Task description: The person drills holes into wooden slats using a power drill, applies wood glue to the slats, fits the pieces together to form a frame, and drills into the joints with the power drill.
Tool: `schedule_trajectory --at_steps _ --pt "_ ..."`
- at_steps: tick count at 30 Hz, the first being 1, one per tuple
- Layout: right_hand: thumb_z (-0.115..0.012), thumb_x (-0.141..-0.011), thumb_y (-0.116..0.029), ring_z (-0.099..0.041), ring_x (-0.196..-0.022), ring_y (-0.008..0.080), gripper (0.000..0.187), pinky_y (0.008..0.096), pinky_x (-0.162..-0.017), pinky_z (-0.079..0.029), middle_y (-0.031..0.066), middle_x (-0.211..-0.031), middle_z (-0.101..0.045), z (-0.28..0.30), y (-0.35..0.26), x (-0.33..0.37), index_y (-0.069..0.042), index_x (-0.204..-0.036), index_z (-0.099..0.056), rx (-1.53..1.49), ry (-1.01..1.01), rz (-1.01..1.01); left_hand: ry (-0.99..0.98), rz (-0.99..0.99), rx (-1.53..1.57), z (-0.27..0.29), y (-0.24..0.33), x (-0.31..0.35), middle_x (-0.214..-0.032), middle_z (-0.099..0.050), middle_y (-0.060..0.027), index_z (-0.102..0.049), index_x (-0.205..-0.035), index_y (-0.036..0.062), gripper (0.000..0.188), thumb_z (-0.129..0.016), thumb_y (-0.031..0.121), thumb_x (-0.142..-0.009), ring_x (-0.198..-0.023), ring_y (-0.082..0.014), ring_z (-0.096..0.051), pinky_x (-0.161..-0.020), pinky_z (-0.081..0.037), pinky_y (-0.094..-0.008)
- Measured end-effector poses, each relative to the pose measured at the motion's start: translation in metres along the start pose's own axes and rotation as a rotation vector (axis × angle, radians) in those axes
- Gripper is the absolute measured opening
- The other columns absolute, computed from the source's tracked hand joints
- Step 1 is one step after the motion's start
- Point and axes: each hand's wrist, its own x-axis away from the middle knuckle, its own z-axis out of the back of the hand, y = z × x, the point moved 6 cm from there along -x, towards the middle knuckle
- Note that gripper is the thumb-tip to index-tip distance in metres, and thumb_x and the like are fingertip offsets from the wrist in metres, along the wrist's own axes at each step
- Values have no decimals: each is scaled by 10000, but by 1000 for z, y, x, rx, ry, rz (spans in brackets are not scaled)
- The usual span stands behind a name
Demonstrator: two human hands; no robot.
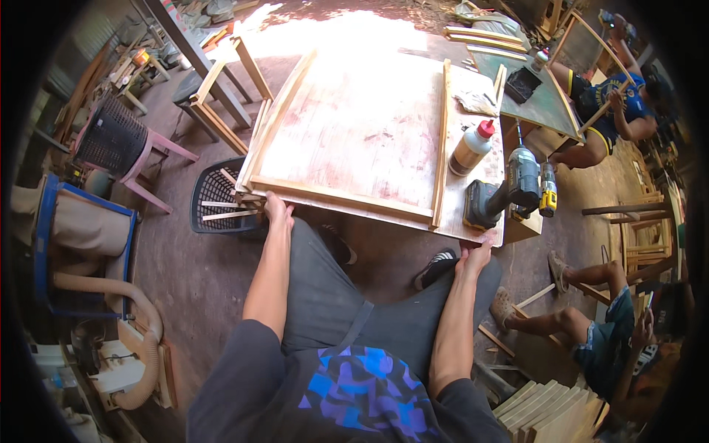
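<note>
Presently: one wood frame, flat on the surface, its near side along the near edge. Left hand: fingers curled at the edge beside the frame's left corner; whether closed on frame or surface, cannot tell. Right hand: gripping the surface's near right corner, apart from the frame. Bottle and drill: standing right of the frame. Handling, as judged: even force from both hands; surface level, lest bottle or drill topple; frame corners unstrained.
</note>
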Motion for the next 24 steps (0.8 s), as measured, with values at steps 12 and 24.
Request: schedule_trajectory --at_steps 12,24 --pt "-403 -1069 -448 -609 -1187 371 480 588 -962 -519 145 -1341 -578 10 -24 -39 -94 -1377 -504 -16 81 -132 -61 117 130 22 -29 71 -1344 -532 -171 -421 -1416 2 503 -373 384 -1092 -1208 -345 -565 -1037 -480 -529" --pt "-539 -1028 -225 -639 -971 241 423 407 -824 -575 149 -1188 -623 37 -48 -13 -9 -1389 -497 297 75 56 -441 -1042 -1302 71 27 231 -1131 -690 -128 -644 -1270 73 402 -682 210 -894 -1068 -314 -619 -971 -479 -419"
